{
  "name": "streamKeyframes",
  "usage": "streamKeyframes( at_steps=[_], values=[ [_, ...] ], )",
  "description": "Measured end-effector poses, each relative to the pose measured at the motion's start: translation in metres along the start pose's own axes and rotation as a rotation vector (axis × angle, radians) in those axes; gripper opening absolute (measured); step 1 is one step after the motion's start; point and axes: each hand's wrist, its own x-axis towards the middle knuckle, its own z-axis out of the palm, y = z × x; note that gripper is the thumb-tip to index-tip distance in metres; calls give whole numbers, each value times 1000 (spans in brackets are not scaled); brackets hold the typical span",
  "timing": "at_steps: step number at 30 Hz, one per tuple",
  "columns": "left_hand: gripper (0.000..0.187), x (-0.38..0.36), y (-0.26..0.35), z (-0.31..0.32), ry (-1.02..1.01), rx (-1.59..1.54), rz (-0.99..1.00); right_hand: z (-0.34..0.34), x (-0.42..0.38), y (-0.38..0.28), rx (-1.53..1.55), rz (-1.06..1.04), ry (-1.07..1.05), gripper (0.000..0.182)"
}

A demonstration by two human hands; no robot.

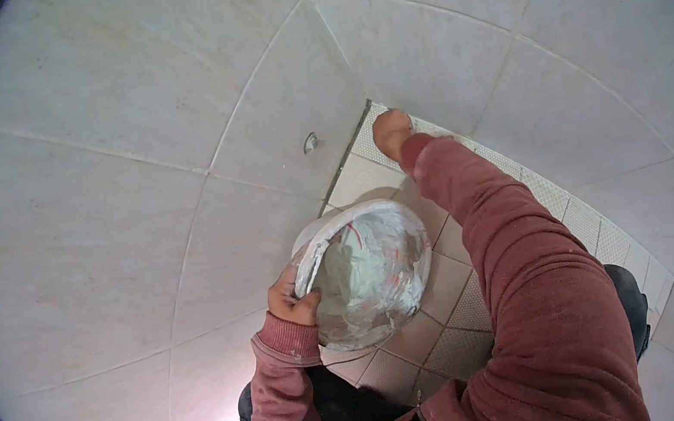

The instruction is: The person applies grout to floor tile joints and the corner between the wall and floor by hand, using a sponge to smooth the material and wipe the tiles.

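My left hand (291,298) grips the near-left rim of a white plastic bucket (405,239), fingers outside and thumb over the edge. The bucket is tilted, its mouth facing me, and its inner wall is smeared with whitish, plaster-like residue. A pale grey-green mass lies inside. Reaching forward to the floor corner, my right hand (393,133) is closed low against the floor tiles by the right wall. Its fingertips are hidden, so what it holds, if anything, cannot be made out.
Large grey tiled walls (435,48) meet in the corner ahead. A small round metal fitting (310,143) sits in the left wall. Small floor tiles (414,330) run beneath the bucket, with a dark gap along the left wall. My knees flank the bucket.
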Motion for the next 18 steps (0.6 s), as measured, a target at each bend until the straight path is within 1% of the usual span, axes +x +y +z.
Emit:
streamKeyframes(
  at_steps=[2,3,4,5,6,7,8,9,11,12,13,14,15,16,17,18],
  values=[
    [46,3,1,2,-9,20,20,6,-4,2,133,29,293,27],
    [48,4,4,3,-20,24,56,9,-6,8,135,28,295,27],
    [50,5,5,3,-32,29,93,11,-10,16,349,89,361,25],
    [50,5,5,3,-30,30,93,12,-13,21,562,150,422,26],
    [57,4,4,2,-59,11,54,13,-11,20,563,148,421,26],
    [63,5,4,2,-85,-10,16,10,-8,19,596,183,338,29],
    [63,5,6,3,-78,-11,17,8,-6,18,628,215,256,32],
    [63,5,10,3,-75,-17,5,5,-3,17,625,208,259,32],
    [63,4,9,4,-69,-21,-13,-9,-14,14,290,-78,251,35],
    [59,4,5,3,-57,-26,16,-6,-15,14,290,-80,250,35],
    [55,6,2,3,-46,-28,48,-1,-14,16,488,28,332,32],
    [55,6,4,3,-47,-24,49,7,-8,16,689,139,412,30],
    [55,5,7,4,-40,-5,46,21,5,10,692,140,411,30],
    [56,6,8,5,-32,11,47,43,32,0,525,113,451,29],
    [56,7,8,5,-31,9,53,43,36,-2,355,86,491,30],
    [55,8,7,5,-25,-28,52,42,41,-1,349,85,492,30]
  ],
)
